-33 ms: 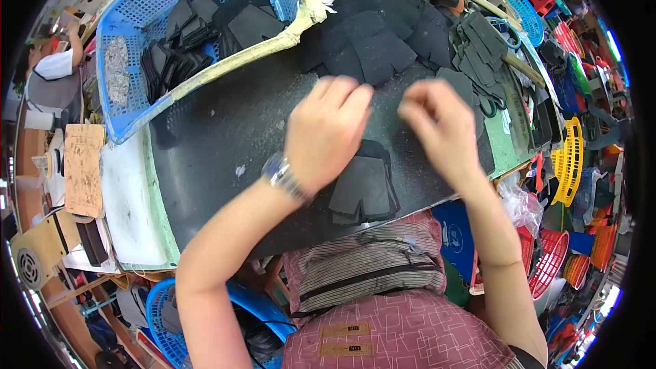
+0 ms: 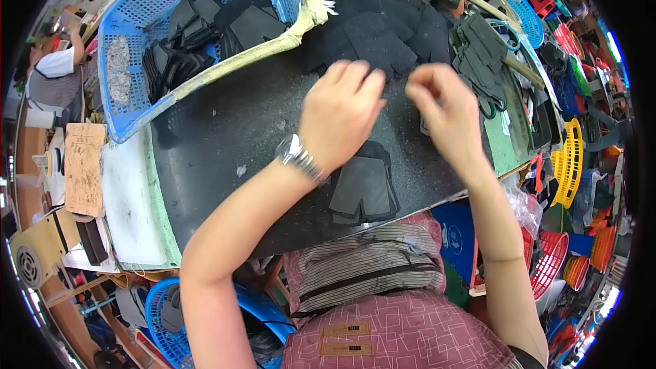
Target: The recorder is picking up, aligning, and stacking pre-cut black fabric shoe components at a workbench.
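My left hand (image 2: 342, 115), with a metal watch on its wrist, is above the black work surface with its fingers curled in. To its right my right hand (image 2: 447, 119) has thumb and forefinger pinched together. Whatever either hand holds is hidden or too dark to make out. Just beyond both hands lies a heap of black sheet pieces (image 2: 383, 34). A small stack of dark grey notched pieces (image 2: 361, 188) rests at the near edge, below my hands. At the right a pile of narrower grey pieces (image 2: 478, 51) lies beside dark-handled scissors (image 2: 490, 107).
A blue basket (image 2: 130, 119) with a taped rim holds many dark pieces at the back left. A wooden-handled tool (image 2: 523, 70) lies at the right. Below the table stands another blue basket (image 2: 158, 314). A person (image 2: 58, 72) is at the far left.
My left hand has shifted right and slightly away from me. My right hand has also moved a little farther away. The notched stack has stayed put.
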Action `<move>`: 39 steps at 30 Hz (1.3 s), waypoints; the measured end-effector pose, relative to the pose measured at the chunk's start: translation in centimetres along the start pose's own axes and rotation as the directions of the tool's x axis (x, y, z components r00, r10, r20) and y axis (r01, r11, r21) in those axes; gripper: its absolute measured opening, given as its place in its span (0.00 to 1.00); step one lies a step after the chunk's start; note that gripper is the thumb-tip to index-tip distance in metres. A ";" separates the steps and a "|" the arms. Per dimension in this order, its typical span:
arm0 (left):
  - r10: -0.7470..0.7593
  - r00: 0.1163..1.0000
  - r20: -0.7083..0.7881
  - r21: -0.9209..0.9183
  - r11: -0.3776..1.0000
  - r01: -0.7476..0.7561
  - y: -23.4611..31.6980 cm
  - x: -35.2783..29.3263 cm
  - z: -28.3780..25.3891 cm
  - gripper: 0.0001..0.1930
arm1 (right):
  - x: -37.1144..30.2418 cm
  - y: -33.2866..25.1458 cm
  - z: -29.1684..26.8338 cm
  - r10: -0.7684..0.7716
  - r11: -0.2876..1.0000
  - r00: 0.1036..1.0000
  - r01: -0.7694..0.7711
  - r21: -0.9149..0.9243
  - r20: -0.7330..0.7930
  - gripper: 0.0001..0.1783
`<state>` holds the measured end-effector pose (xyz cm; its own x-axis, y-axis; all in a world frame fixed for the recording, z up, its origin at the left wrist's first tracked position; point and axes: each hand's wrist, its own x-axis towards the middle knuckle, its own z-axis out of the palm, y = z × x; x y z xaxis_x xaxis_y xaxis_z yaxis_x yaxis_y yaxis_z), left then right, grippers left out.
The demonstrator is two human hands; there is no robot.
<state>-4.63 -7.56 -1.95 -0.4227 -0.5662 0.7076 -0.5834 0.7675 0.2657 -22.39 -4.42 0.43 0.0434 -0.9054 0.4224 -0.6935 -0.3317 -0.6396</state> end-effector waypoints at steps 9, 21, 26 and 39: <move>0.024 0.968 0.251 -0.059 0.998 -0.010 -3.6 2.3 3.9 0.05 | 1.6 1.4 0.1 -0.339 0.928 0.819 0.372 0.020 0.464 0.08; 0.129 0.863 0.488 -0.057 0.992 -0.116 -5.7 4.0 2.5 0.06 | -1.5 0.9 5.2 -0.413 0.874 0.808 0.481 -0.066 0.420 0.19; -0.029 0.993 0.116 -0.333 0.941 0.067 -2.1 4.0 -3.3 0.06 | -1.0 2.4 5.0 -0.263 0.945 0.866 0.320 -0.067 0.425 0.19; 0.025 0.887 0.461 -0.358 0.920 0.161 2.7 -6.7 -7.9 0.19 | -8.3 -3.8 -0.4 -0.436 0.898 0.797 0.419 0.136 0.419 0.17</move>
<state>2.12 0.64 -0.79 -0.7091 -0.6218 0.3323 -0.3561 0.7227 0.5924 -20.41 4.52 -0.38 0.6379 -0.6879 0.3463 -0.5065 -0.7134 -0.4843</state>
